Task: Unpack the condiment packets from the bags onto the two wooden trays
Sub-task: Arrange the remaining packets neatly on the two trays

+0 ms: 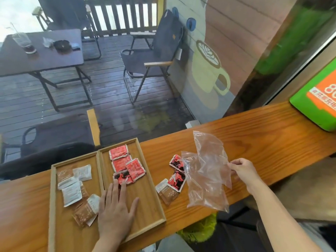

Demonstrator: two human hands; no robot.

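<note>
Two wooden trays sit side by side on the counter. The left tray (52, 197) holds several white and brown packets (72, 193). The right tray (151, 202) holds several red packets (125, 164). My left hand (116, 210) lies flat in the right tray, fingers spread, fingertips touching a red and black packet (122, 176). My right hand (244, 170) pinches the edge of a clear plastic bag (207, 171), which hangs lifted and looks empty. On the counter between the tray and the bag lie two red and black packets (177, 172) and a brown packet (166, 191).
The wooden counter (263, 139) runs along a window. A green and orange box (316, 99) stands at its far right end. Outside the glass are a dark table, folding chairs and a deck. Something green lies below the counter's front edge (200, 228).
</note>
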